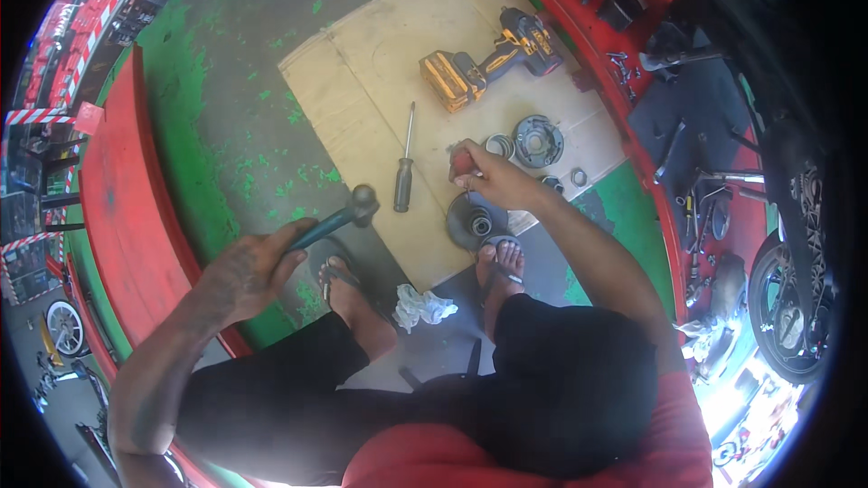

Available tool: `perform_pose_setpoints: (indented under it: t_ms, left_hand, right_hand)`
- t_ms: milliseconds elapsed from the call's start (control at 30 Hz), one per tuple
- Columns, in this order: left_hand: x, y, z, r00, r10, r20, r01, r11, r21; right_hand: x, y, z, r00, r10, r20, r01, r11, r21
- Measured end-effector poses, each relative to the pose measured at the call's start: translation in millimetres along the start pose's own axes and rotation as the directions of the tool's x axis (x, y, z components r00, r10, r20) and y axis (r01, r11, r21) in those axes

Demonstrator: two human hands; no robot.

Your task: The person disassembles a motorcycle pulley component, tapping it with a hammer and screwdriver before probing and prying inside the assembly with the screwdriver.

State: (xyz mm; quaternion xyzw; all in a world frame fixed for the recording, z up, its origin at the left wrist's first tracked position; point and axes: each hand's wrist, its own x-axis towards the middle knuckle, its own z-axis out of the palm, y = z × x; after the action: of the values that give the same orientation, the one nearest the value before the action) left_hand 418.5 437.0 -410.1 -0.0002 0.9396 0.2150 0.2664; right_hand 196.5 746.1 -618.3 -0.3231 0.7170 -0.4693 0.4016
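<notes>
My left hand (271, 267) grips the teal handle of a hammer (363, 203), its dark head raised left of the cardboard's middle. My right hand (488, 172) is closed on a red-handled tool (461, 159), over a dark round metal housing (466, 221) with a ringed centre beside my right foot. The tool's lower end is hard to make out. A black-handled screwdriver (403, 172) lies on the cardboard sheet (353, 54). Behind my right hand are a metal cylinder (500, 145), a round plate with fittings (539, 140) and a small ring (578, 177).
A yellow-black cordless impact driver (452, 81) lies at the back. A red bench (127, 181) runs along the left; a red platform (615, 27) with scattered tools lines the right, beside a motorcycle wheel (768, 307). Crumpled white paper (420, 307) lies between my feet.
</notes>
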Motion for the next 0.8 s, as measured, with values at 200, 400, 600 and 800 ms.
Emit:
perform_pose_setpoints:
  t_ms: [200, 400, 600, 800]
  left_hand:
    - [99, 37, 6, 0.991, -0.108, 0.073, 0.128, 0.916, -0.381]
    - [153, 53, 23, 0.989, -0.136, 0.055, 0.144, 0.826, -0.544]
    - [153, 52, 31, 0.995, -0.099, 0.016, 0.092, 0.84, -0.534]
    - [145, 65, 21, 0.995, -0.095, -0.04, 0.063, 0.867, -0.494]
  right_hand:
    - [9, 14, -2, 0.997, 0.019, 0.076, -0.027, 0.994, 0.106]
    - [19, 14, -16, 0.968, -0.054, 0.245, 0.02, 0.99, 0.14]
    - [23, 30, -23, 0.943, -0.084, 0.322, 0.044, 0.991, 0.129]
    - [20, 30, -22, 0.963, -0.05, 0.265, 0.017, 0.992, 0.126]
